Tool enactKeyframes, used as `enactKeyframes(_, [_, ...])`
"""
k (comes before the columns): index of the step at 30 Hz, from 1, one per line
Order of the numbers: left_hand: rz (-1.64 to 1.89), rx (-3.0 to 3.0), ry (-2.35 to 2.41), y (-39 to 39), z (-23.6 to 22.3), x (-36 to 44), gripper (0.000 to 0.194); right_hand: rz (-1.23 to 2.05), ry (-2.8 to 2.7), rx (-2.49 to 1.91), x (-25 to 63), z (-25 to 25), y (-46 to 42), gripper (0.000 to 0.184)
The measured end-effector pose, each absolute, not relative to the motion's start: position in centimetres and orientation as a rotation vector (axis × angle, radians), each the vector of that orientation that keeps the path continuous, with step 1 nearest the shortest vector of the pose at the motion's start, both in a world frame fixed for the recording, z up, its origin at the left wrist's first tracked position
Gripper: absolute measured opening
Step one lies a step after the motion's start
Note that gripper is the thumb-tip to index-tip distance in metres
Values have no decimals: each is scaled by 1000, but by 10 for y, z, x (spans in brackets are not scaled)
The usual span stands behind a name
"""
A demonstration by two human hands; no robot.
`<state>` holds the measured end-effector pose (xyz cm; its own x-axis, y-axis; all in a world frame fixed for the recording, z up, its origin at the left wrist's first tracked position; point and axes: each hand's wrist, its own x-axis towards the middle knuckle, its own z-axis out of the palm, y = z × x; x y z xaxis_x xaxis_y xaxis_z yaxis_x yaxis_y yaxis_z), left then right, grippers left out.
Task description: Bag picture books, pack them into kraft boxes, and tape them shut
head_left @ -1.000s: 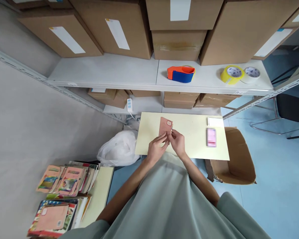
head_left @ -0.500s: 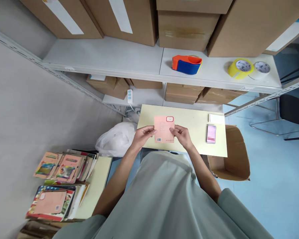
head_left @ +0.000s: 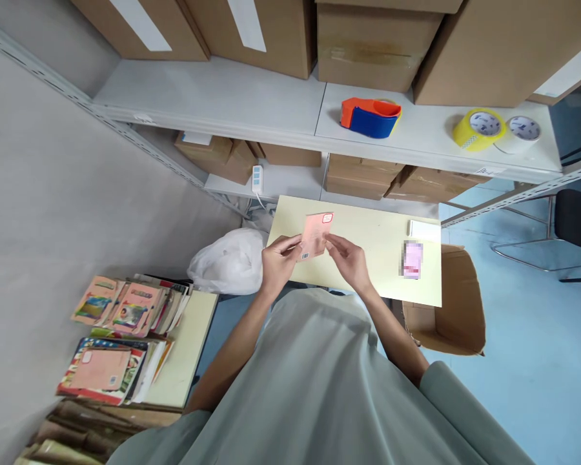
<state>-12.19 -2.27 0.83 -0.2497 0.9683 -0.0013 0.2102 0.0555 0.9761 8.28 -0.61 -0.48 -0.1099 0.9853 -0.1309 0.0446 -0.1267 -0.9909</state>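
Observation:
Between my two hands is a pink book (head_left: 314,234), held up in front of me over the pale yellow table (head_left: 368,226). A barcode sits at a lower corner of its cover and a red-framed label at an upper one. The fingers of my left hand (head_left: 279,263) pinch its left edge. On the other side, my right hand (head_left: 350,263) grips the right edge between thumb and fingers. The book is tilted, its face turned at an angle to me. A phone (head_left: 412,259) with a pixelated screen lies to the right on the table, near a small white box (head_left: 424,230).
Stacks of books (head_left: 138,310) lie on a side table (head_left: 196,336) at left. A white plastic bag (head_left: 227,261) sits beside my table, an open cardboard box (head_left: 459,297) at its right. The shelf (head_left: 261,97) ahead bears cartons, a tape dispenser (head_left: 370,119) and tape rolls (head_left: 479,129).
The book has turned from facing me squarely to a slanted angle, and its right edge has swung left. My right hand has shifted slightly left with it. The camera view has moved a little.

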Motion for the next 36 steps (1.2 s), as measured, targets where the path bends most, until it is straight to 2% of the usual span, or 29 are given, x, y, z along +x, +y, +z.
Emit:
enactKeyframes(6, [1306,1356,1558,-38,5,-88,32,1466,-1203,-1209,56,-8,-17,67])
enactKeyframes(11, [1299,1311,1482,-44,-7,-78,37,1450,-1211,-1200,60,-16,-12,60])
enactKeyframes(14, [1237,1258,1436,-44,-10,-91,43,1470,-1264,-1197,72,-21,-1,61])
enactKeyframes(19, [1284,1102,1634,-34,-5,-138,41,1666,-1225,-1093,99,-17,14,63])
enactKeyframes(21, [1263,1006,1606,-29,-1,-153,51,1740,-1223,-1055,106,-13,15,60])
enactKeyframes(24, [1130,937,1468,-23,1,-160,76,1792,-1243,-1010,108,-10,14,58])
enactKeyframes(26, [1085,931,1429,-21,2,-159,83,1818,-1241,-980,105,-11,13,57])
enactKeyframes(36, [1109,1149,1487,-22,11,-156,58,1778,-1191,-941,98,-13,17,58])
